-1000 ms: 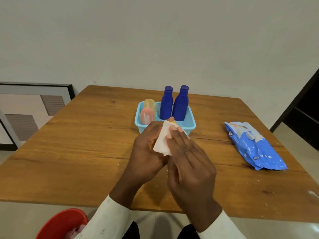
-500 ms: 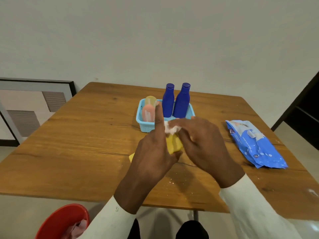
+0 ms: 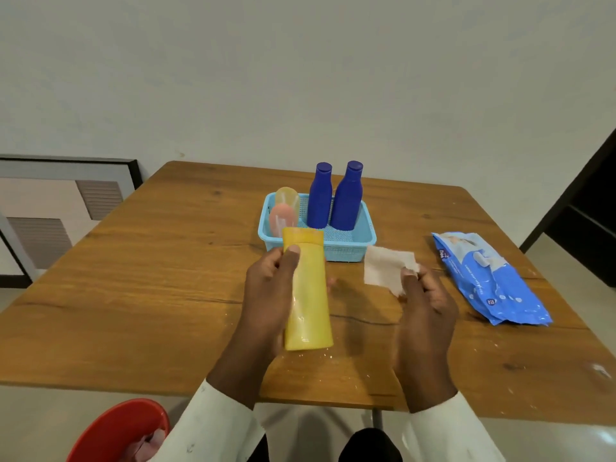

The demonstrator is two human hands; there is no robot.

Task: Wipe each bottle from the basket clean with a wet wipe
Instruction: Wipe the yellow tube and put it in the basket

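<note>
The person's left hand holds a tall yellow plastic bottle up over the brown wooden surface. The fingers are wrapped round the bottle, with the thumb pressed on its front near the top. The bottle leans a little away from the person, and its top end is in front of the light blue plastic basket.

The right hand is off to the right, apart from the bottle. Its fingers pinch one corner of a thin white wet wipe, which hangs open.

In the basket stand two dark blue bottles, side by side. Next to them, on the left, are a pink bottle and a pale yellow one behind it.

A blue soft pack of wipes lies on the surface to the right, well apart from the basket. A red round bin sits low by the person's left sleeve
</note>
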